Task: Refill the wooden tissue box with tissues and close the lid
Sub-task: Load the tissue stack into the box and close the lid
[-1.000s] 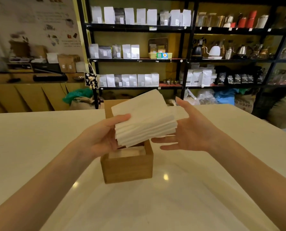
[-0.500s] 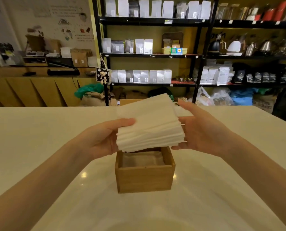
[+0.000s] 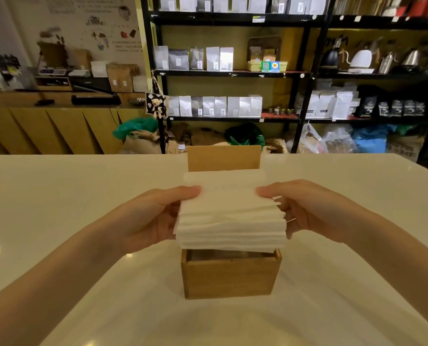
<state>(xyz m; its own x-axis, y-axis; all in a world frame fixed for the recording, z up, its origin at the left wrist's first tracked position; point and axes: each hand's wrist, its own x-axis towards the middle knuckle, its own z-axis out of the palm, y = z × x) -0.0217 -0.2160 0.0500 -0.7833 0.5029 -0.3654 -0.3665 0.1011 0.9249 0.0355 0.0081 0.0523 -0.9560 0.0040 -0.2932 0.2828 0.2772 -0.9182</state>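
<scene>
Holding the stack of tissues [image 3: 231, 218] between both hands right now, so that's where we're at. Our left hand [image 3: 148, 218] clamps the left end, thumb on top and the other fingers tucked out of sight underneath; our right hand [image 3: 305, 208] does the same on the right end. Both are closed on the stack, nothing loose.

The bit that matters for the next move: the stack hangs directly over the wooden tissue box [image 3: 230, 275], just above its open mouth, not yet inside as far as we can see. Its long axis runs left to right, same as the box's wide side, so it looks lined up already. The stack does seem to overhang the box a little on each side, which is where we'd guess it could snag on the rim going down. Neither hand is really nearer; they sit about evenly either side of the opening, so a straight drop with both should do it.

The lid [image 3: 224, 158] stands upright behind the stack, open and clear of the way. The box sits on the pale table [image 3: 58, 196], and how much is inside it we can't tell, it's shadowed.
</scene>
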